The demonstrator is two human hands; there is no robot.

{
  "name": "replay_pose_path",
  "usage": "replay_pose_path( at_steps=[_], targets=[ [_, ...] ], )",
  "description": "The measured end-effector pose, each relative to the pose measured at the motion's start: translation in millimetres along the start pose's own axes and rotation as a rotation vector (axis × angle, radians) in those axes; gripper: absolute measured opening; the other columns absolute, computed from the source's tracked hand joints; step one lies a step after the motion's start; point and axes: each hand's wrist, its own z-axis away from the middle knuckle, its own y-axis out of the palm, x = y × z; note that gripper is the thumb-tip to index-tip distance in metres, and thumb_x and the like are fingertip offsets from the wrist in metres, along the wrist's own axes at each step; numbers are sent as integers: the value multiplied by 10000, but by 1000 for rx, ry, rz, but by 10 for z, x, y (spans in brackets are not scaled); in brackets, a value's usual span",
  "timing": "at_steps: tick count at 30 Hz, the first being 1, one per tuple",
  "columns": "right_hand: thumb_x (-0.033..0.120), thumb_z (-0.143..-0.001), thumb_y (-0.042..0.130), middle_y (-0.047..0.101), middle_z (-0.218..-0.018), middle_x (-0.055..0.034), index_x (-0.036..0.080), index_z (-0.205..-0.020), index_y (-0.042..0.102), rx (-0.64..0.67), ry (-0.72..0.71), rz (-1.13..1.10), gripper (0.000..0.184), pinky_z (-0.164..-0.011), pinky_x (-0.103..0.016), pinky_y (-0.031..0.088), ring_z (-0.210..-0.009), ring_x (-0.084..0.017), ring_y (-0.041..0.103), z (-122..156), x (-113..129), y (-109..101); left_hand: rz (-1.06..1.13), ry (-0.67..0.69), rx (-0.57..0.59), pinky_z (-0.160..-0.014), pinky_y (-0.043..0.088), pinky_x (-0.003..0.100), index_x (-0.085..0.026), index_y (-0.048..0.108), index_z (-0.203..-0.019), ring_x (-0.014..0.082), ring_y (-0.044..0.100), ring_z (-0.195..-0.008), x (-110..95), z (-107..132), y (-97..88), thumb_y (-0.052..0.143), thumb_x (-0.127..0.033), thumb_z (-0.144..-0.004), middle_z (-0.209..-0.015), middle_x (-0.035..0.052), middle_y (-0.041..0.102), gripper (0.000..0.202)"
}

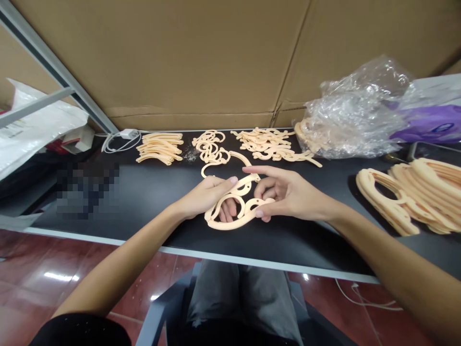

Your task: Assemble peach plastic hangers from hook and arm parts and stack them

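My left hand [207,196] grips the left edge of a cream cut-out piece [233,223], thumb laid over the top and fingers curled beneath, showing through its openings. My right hand [284,194] pinches the piece's right edge between thumb and bent fingers, while the forefinger sticks out straight toward the left. The piece sits at the centre of the frame, held just over the black bench [144,192]. Along the bench's far edge, in the upper middle, lie three heaps of loose cream strips: a tidy pile [160,148], a curly heap [211,145] and a wider scatter [270,143]. A crumpled clear plastic bag [356,115] lies at upper right, and a stack of cream frames [414,192] rests at the right edge.
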Motion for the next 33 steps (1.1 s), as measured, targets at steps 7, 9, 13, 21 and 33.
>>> replay_pose_path(
  at_steps=[7, 9, 13, 21, 33],
  targets=[
    [260, -626, 907, 604, -768, 50, 215, -1384, 603, -18, -8, 283, 818, -578, -226, 526, -636, -98, 585, 25, 12, 59, -109, -52, -11, -317, 389, 187, -142, 647, -517, 137, 566, -331, 8, -1, -2, 579, -731, -855, -446, 87, 624, 682],
    [311, -657, 894, 616, -777, 40, 226, -1381, 612, -17, -37, 387, 782, -594, -242, 527, -642, -107, 590, 38, 28, 66, -120, -47, -11, -316, 383, 179, -146, 635, -510, 130, 564, -331, 15, -3, -7, 581, -745, -843, -442, 77, 616, 688],
    [382, -691, 873, 647, -796, 19, 246, -1383, 617, -45, -73, 498, 750, -627, -280, 547, -670, -140, 623, 57, 40, 85, -81, -37, 20, -326, 395, 185, -138, 664, -601, 123, 573, -351, -3, 12, -12, 610, -739, -828, -532, 80, 672, 645],
    [325, -688, 860, 630, -804, 24, 219, -1378, 613, -59, -59, 469, 740, -647, -284, 536, -683, -136, 620, 41, 23, 107, -109, 16, 113, -465, 520, 164, -137, 647, -808, 93, 635, -489, -73, 39, -3, 855, -259, -731, -607, -10, 684, 253],
    [338, -733, 834, 624, -792, 8, 166, -1387, 613, -102, -198, 772, 711, -642, -277, 505, -682, -136, 594, 59, 32, 125, -91, 4, 89, -580, 591, 171, -99, 673, -823, 90, 681, -593, -53, 27, -8, 833, -201, -735, -683, 9, 711, 209]
  ],
)
